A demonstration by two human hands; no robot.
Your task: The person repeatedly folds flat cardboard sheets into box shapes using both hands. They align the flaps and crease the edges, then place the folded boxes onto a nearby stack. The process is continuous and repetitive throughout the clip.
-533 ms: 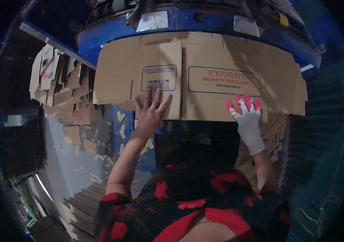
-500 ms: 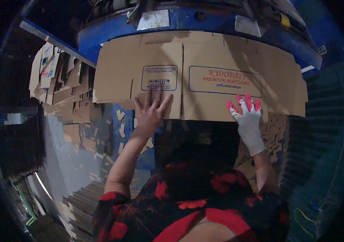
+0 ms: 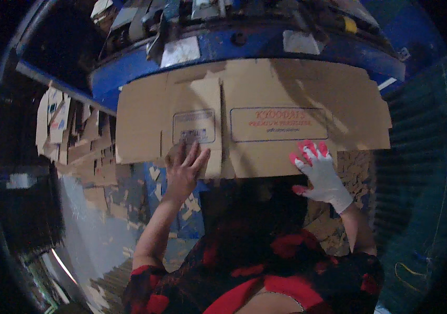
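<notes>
A wide brown cardboard box blank [image 3: 265,157] lies unfolded in front of me, its far edge against the blue machine. Blue-framed print marks two of its panels, and a slot runs between them. My bare left hand [image 3: 186,166] rests with spread fingers on the near part of the left printed panel. My right hand [image 3: 317,170], in a white glove with pink fingertips, lies at the near edge of the right panel. Its fingers are a little bent, and the thumb sits apart, below the edge. Neither hand grasps anything that I can see.
Across the far side stretches a blue machine [image 3: 234,52] with metal plates and rollers. Stacked cardboard pieces [image 3: 77,128] stand at the left. Cardboard scraps litter the floor [image 3: 113,209] on both sides. A dark green corrugated wall [image 3: 406,172] rises at the right.
The view has tilted, so the blank and machine sit lower in it and more of the machine shows. My right thumb has come out from the fingers, below the blank's edge. Both hands stay at the blank.
</notes>
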